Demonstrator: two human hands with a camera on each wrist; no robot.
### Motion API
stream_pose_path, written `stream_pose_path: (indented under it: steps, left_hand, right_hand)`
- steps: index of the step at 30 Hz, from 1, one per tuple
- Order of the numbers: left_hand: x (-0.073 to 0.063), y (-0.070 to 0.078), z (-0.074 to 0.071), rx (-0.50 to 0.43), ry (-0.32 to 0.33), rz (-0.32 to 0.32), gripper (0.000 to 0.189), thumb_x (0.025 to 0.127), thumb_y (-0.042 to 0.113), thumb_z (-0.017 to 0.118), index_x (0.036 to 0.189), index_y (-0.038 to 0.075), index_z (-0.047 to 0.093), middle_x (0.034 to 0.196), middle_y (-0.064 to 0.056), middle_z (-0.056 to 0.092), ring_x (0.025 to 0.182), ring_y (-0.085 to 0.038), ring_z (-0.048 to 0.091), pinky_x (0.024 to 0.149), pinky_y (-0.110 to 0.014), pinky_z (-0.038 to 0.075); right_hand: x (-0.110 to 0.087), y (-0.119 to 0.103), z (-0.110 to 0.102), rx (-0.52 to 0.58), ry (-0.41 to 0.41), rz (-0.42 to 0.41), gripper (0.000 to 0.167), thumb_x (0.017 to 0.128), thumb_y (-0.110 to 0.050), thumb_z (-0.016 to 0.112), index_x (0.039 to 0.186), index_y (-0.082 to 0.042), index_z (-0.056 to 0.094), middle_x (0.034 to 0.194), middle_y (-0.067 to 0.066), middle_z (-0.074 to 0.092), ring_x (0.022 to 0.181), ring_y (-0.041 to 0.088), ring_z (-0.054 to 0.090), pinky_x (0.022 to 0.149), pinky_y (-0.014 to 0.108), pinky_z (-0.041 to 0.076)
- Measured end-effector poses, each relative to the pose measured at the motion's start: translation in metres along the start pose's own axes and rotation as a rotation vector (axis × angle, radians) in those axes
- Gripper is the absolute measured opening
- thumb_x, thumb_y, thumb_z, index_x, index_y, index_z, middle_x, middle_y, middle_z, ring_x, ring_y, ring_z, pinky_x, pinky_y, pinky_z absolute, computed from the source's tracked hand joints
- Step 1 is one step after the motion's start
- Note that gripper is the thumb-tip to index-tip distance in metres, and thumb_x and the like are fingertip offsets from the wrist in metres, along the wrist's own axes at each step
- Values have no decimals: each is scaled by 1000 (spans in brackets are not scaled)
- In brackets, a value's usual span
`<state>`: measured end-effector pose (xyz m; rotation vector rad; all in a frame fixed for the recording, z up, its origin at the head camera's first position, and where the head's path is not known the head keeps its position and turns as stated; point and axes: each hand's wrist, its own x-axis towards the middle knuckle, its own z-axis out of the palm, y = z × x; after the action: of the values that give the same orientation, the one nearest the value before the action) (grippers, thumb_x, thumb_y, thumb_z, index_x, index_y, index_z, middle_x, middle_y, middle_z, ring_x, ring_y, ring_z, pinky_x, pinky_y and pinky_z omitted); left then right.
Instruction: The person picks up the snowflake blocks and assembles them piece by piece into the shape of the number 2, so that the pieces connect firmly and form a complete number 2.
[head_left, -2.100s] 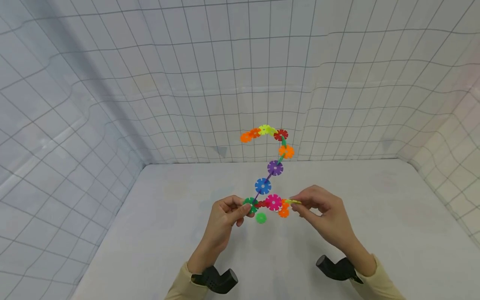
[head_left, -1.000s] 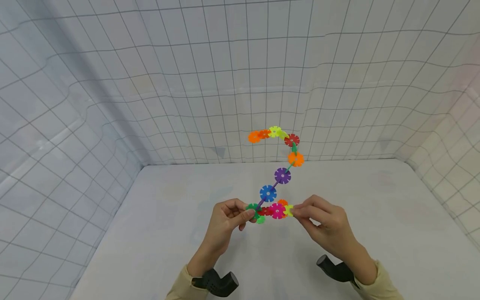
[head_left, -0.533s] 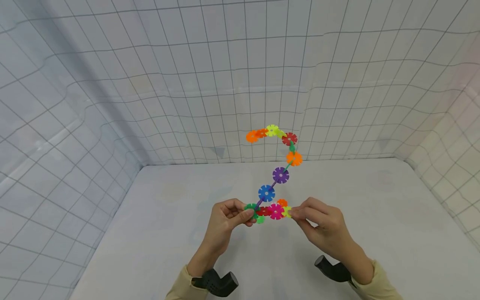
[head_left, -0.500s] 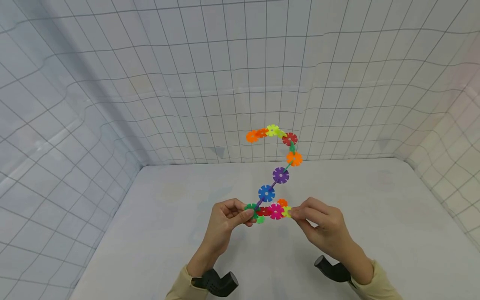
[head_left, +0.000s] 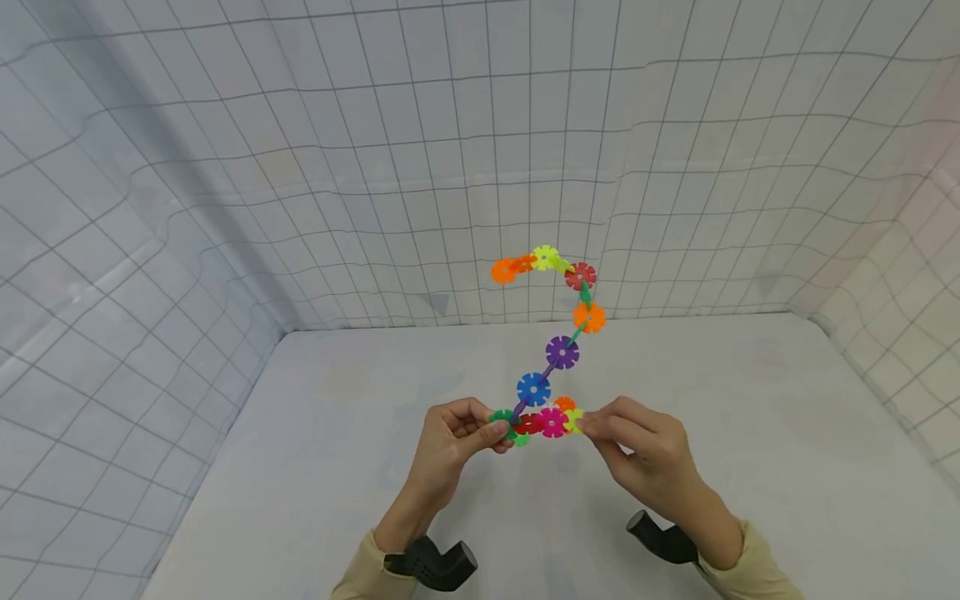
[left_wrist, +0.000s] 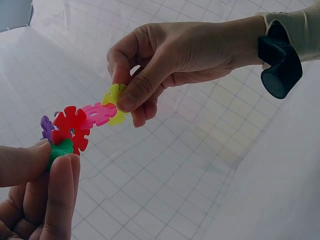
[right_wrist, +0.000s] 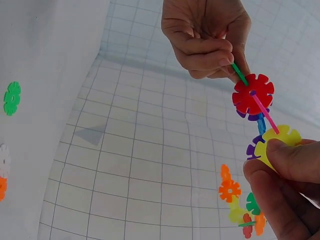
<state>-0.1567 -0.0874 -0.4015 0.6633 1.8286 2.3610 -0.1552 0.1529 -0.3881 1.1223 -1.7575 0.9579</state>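
Note:
My left hand [head_left: 456, 446] pinches a green snowflake disc [head_left: 501, 423] between thumb and fingers. From it a chain of slotted plastic discs rises away from me, through a blue disc [head_left: 534, 389] and a purple disc [head_left: 562, 352], curving left to an orange end disc [head_left: 503, 272]. A red disc [right_wrist: 253, 94] and a pink disc [head_left: 552, 422] branch rightward from the green one. My right hand [head_left: 651, 446] pinches a yellow snowflake disc [right_wrist: 281, 146] at the pink disc's free edge. In the right wrist view the two touch; how deep the slots sit is hidden.
Loose discs lie on the white table [head_left: 360, 500] beneath the chain: a light green disc [right_wrist: 12, 98], a white disc [right_wrist: 4, 160] and an orange disc [head_left: 565, 404]. A grid-patterned curtain [head_left: 480, 167] encloses the back and sides. Each wrist wears a black camera mount [head_left: 431, 564].
Since two seconds ago the yellow disc has turned from edge-on to face-on and come left against the pink disc. The chain shifted slightly right and nearer, then both hands stayed almost still.

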Motion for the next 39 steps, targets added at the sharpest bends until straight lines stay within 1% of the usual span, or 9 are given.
stream_pose_path:
  steps: [7, 14, 20, 25, 28, 32, 34, 36, 39]
  left_hand:
    - [-1, 0, -1, 6, 3, 12, 22, 86, -3, 65, 82, -20, 53, 73, -4, 67, 65, -13, 65, 65, -30, 55]
    - [-1, 3, 0, -5, -27, 45, 22, 87, -2, 65, 82, -20, 53, 73, -4, 68, 66, -16, 66, 66, -33, 56]
    - [1, 2, -1, -1, -19, 28, 23, 87, -2, 64, 82, -20, 52, 73, -4, 67, 66, -13, 65, 67, -30, 55]
    - [2, 1, -1, -16, -3, 42, 23, 88, -2, 63, 84, -21, 51, 74, -3, 66, 66, -12, 64, 68, -29, 55]
    - [2, -1, 0, -37, 14, 43, 18, 88, -1, 63, 83, -16, 54, 74, -4, 66, 66, -12, 64, 67, -29, 55]
    - [1, -3, 0, -68, 24, 46, 5, 89, 0, 63, 84, 1, 62, 75, -3, 67, 66, -12, 64, 67, -27, 54]
    - [1, -4, 1, -77, 21, 48, 7, 89, 1, 63, 86, 8, 63, 76, -3, 67, 68, -12, 65, 66, -26, 54]
    - [1, -5, 1, -83, 13, 40, 8, 90, 2, 64, 88, 10, 64, 78, -3, 68, 70, -12, 66, 66, -26, 54]
    - [1, -8, 1, -98, -3, 22, 7, 90, 3, 64, 89, 10, 64, 80, -3, 68, 73, -12, 66, 66, -26, 54]
  right_hand:
    - [-1, 1, 2, -5, 1, 1, 25, 95, -15, 57, 76, -3, 67, 74, 6, 64, 62, 19, 65, 59, 22, 53]
    - [-1, 1, 3, -36, 5, -8, 28, 96, -19, 57, 78, -1, 68, 71, 6, 63, 59, 17, 63, 56, 20, 51]
    - [0, 2, 5, -9, 22, -12, 25, 95, -17, 59, 77, -1, 68, 72, 6, 63, 60, 18, 64, 58, 20, 52]
    - [1, 0, 5, -29, 18, 0, 26, 96, -18, 58, 80, -2, 68, 72, 4, 60, 59, 15, 62, 56, 19, 51]
    - [2, -1, 5, -64, 33, -5, 25, 97, -19, 57, 82, -2, 69, 72, 4, 59, 57, 14, 59, 53, 18, 49]
    - [2, -2, 8, -102, 59, -14, 25, 97, -17, 56, 84, 0, 69, 73, 6, 59, 57, 16, 59, 52, 18, 49]
    - [1, -3, 9, -123, 67, -12, 26, 98, -17, 55, 84, 1, 68, 74, 7, 59, 59, 17, 60, 54, 20, 50]
    - [1, -3, 10, -148, 81, -12, 27, 98, -18, 54, 83, 1, 68, 74, 8, 60, 60, 18, 61, 54, 20, 50]
    - [1, -2, 10, -177, 100, -23, 29, 98, -18, 54, 81, 1, 68, 75, 10, 61, 61, 20, 62, 54, 21, 51]
